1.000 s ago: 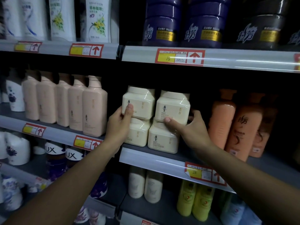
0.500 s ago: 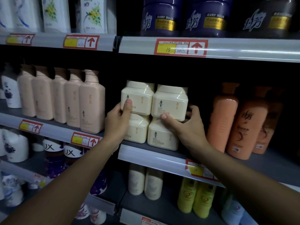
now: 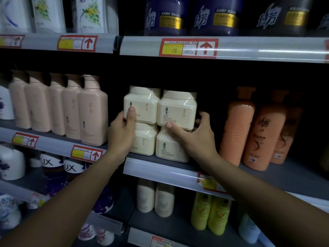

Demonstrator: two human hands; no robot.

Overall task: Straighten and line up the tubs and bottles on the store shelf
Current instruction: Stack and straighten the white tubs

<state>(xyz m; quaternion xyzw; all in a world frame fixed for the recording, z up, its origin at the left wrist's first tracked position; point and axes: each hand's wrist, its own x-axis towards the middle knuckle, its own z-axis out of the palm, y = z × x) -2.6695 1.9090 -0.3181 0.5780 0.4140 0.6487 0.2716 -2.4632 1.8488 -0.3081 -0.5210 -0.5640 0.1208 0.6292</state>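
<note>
Cream tubs stand stacked two high in the middle shelf [image 3: 160, 162]. My left hand [image 3: 122, 132] grips the upper left tub [image 3: 142, 104], thumb on its front face, fingers hidden round its left side. My right hand [image 3: 194, 134] grips the upper right tub [image 3: 178, 109], thumb at its lower front edge, fingers curled round its right side. Beneath them sit the lower left tub [image 3: 145, 141] and lower right tub [image 3: 170, 148], both partly covered by my hands. The upper tubs touch each other.
A row of pale pink pump bottles [image 3: 92, 111] stands left of the tubs, orange bottles [image 3: 238, 129] to the right. Dark purple tubs [image 3: 165, 16] fill the shelf above. Cream bottles [image 3: 154, 196] and yellow-green bottles [image 3: 211, 213] are below, white tubs [image 3: 10, 163] lower left.
Both hands keep hold of the upper tubs. The two upper tubs now stand closer and squarer above the lower ones; the view has shifted slightly.
</note>
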